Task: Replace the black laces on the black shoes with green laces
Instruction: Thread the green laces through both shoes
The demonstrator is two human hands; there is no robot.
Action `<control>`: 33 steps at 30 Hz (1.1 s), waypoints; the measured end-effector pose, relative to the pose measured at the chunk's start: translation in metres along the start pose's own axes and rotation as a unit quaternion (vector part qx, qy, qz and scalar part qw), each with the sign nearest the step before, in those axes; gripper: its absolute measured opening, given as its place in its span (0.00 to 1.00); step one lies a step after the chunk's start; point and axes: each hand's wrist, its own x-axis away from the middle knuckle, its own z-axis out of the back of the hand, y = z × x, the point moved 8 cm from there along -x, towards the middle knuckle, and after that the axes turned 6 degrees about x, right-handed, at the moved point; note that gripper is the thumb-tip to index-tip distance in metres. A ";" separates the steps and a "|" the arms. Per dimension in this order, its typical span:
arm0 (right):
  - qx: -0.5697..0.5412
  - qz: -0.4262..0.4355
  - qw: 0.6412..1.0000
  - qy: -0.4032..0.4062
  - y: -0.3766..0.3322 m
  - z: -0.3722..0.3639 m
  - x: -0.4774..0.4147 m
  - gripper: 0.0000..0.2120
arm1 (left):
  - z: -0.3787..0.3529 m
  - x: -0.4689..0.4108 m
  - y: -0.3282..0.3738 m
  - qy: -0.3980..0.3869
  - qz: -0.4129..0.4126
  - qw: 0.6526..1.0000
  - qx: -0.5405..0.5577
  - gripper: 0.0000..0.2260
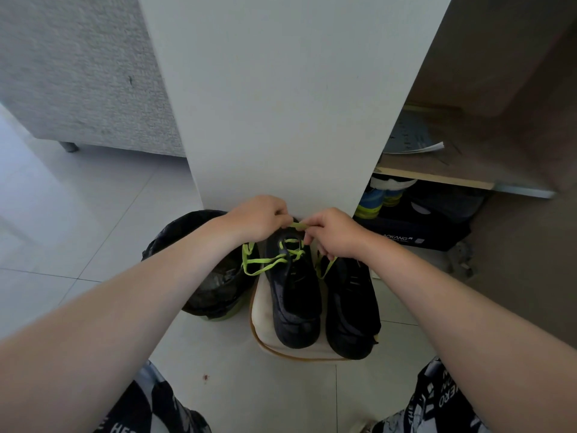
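Farthest left sits a bin lined with a black bag (199,264), on the tiled floor just beside the shoes and touching neither of your hands. Next comes your left hand (254,218), fingers curled shut and pinching one end of the green lace (271,262) above the collar of the left shoe (295,295). That shoe rests on a pale mat (265,332) in front of the white panel (281,104). Its upper eyelets already carry green lace in a couple of crossings, and loose lengths trail off to the left over the bin's edge; whether the lower eyelets are threaded you cannot tell, as the dark upper hides them.

Your right hand (335,234) is closed too, gripping the same lace stretched short between both hands, with another green length hanging below it toward the right shoe (351,307). That shoe shows no lace across its tongue, black or green, so it looks stripped but not yet relaced.

By this judgement you are roughly midway: finish and tie the left shoe, then thread the right. Far right, an open shelf holds a dark shoebox (415,232).
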 end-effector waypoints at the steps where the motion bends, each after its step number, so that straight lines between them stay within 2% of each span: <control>1: -0.006 0.003 1.000 -0.010 -0.001 -0.002 0.000 0.14 | 0.001 0.000 -0.004 -0.005 0.008 1.000 -0.011 0.09; 3: -0.009 0.010 1.000 -0.013 -0.005 -0.003 0.001 0.13 | -0.002 0.000 -0.009 -0.013 0.028 1.000 -0.004 0.07; 5: 0.017 0.009 1.000 0.014 -0.009 0.001 0.003 0.07 | -0.009 0.001 -0.009 -0.015 0.048 0.990 0.128 0.02; 7: 0.038 0.012 0.997 0.060 -0.014 0.009 0.005 0.05 | -0.017 0.005 -0.006 -0.032 0.077 0.963 0.255 0.08; 8: 0.042 0.013 0.996 0.079 -0.015 0.013 0.005 0.07 | -0.017 0.005 -0.005 -0.034 0.072 0.963 0.256 0.07; 9: 0.051 0.009 0.995 0.088 -0.015 0.016 0.005 0.09 | -0.015 0.004 -0.002 -0.036 0.055 0.975 0.212 0.06; 12: 0.161 -0.032 0.986 0.039 -0.006 0.006 0.006 0.13 | -0.012 0.002 -0.001 -0.023 0.027 0.996 0.077 0.06; 14: 0.233 -0.075 0.970 -0.011 0.009 -0.008 0.007 0.15 | -0.018 0.001 -0.008 -0.020 0.041 0.994 0.098 0.06; 15: 0.234 -0.099 0.967 -0.032 0.017 -0.013 0.008 0.16 | -0.022 0.002 -0.010 -0.022 0.043 0.992 0.113 0.04; 19: 0.099 -0.161 0.981 -0.053 0.036 -0.017 0.006 0.08 | -0.039 0.005 -0.007 -0.041 0.020 0.988 0.148 0.04; 24: -0.081 -0.214 0.970 -0.084 0.055 -0.021 0.008 0.10 | -0.054 0.004 -0.005 -0.057 0.012 0.991 0.117 0.03; 28: -0.147 -0.224 0.957 -0.109 0.055 -0.024 0.011 0.11 | -0.058 0.003 0.001 -0.042 0.002 0.993 0.112 0.03; 33: -0.158 -0.227 0.954 -0.120 0.056 -0.026 0.011 0.12 | -0.065 0.003 0.000 -0.010 0.005 0.995 0.102 0.04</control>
